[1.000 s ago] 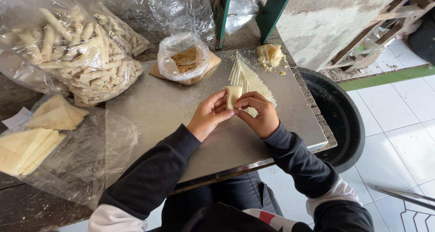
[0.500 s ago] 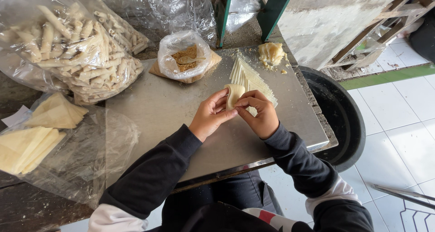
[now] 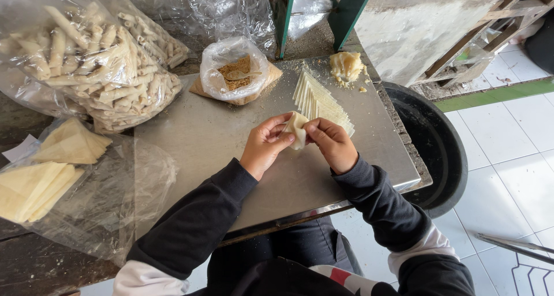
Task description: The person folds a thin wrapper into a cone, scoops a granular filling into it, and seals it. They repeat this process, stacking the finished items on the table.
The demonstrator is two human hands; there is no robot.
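Wrapper in hand: pale dough wrapper (image 3: 297, 128), partly folded, pinched between both hands above the middle of the bench (image 3: 219, 134).
Left hand: left hand (image 3: 264, 146) has fingers closed on the wrapper's left side.
Right hand: right hand (image 3: 332, 143) has fingers closed on its right side, thumb pressing the fold.
Head view, done: 2 clear bags of finished rolls (image 3: 98, 59) lie at the bench's far-left corner; judged, many pieces are already made.
Head view, left: fanned stack of flat wrappers (image 3: 320, 102) lies just beyond the hands, toward the far-right edge; triangular sheets in plastic (image 3: 46, 169) sit off the left edge.
Filling: open bag of brown crumbs (image 3: 234, 71) at the far edge; a dough lump (image 3: 346, 65) at the far-right corner.
Stage: judged, this piece is mid-fold, not sealed.
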